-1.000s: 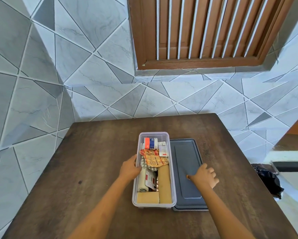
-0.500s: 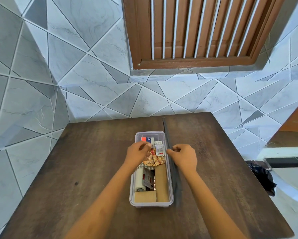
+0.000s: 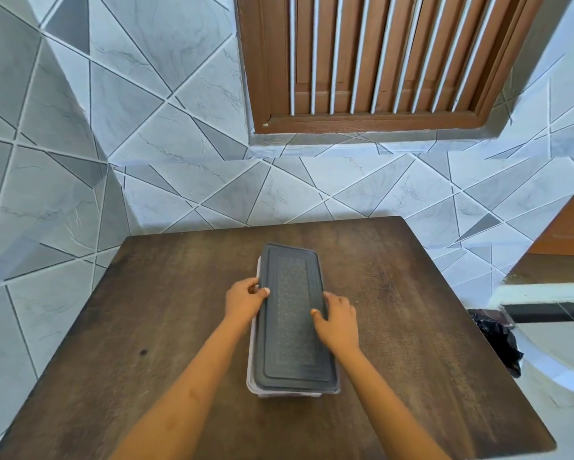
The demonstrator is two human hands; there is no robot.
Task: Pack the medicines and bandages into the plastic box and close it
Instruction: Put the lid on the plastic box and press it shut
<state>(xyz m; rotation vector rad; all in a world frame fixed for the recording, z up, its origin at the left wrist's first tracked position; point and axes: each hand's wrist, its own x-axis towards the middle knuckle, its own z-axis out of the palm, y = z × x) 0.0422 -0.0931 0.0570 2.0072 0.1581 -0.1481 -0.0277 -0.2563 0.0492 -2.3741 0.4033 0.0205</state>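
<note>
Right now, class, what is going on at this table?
A person is closing a clear plastic box on a dark wooden table. The dark grey lid lies on top of the box, hiding its contents. The left hand grips the lid's left edge, thumb on top, and the right hand rests on its right edge. The lid sits slightly to the right, so it may not be pressed shut yet.
</note>
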